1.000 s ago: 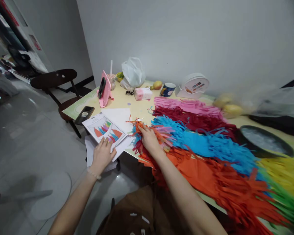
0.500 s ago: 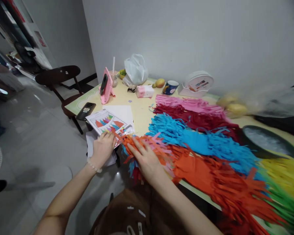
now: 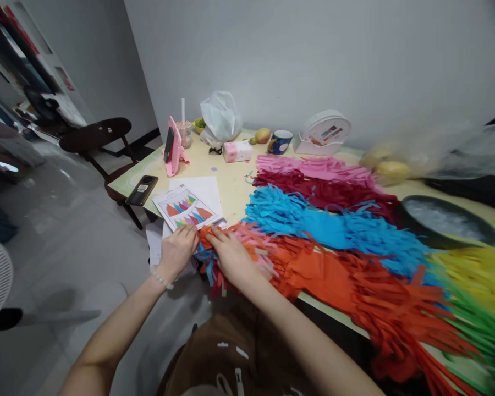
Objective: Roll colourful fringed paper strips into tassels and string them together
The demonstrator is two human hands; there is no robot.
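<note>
At the table's near left corner, my left hand (image 3: 179, 250), with a beaded bracelet on its wrist, is closed at the left end of an orange tissue paper fringe (image 3: 208, 235). Close beside it, my right hand (image 3: 231, 257) grips the same fringe, its fingers bent over the top. Blue and dark red strips (image 3: 214, 275) dangle below the hands past the table edge. A larger orange fringed sheet (image 3: 325, 272) lies to the right. Behind it are blue (image 3: 325, 228), dark red (image 3: 313, 190) and pink (image 3: 309, 165) fringes. The fingertips are partly hidden.
A printed sheet (image 3: 185, 206) with tassel pictures lies beyond my hands. A phone (image 3: 143, 190), a pink stand (image 3: 174, 151), a tissue pack (image 3: 238, 151), a mug (image 3: 279, 143) and a dark oval tray (image 3: 412, 223) are on the table. A chair (image 3: 101, 135) stands left.
My right hand's fingers, stretched out flat over the orange strips before, are now bent around them and nearer my left hand. The view has shifted slightly.
</note>
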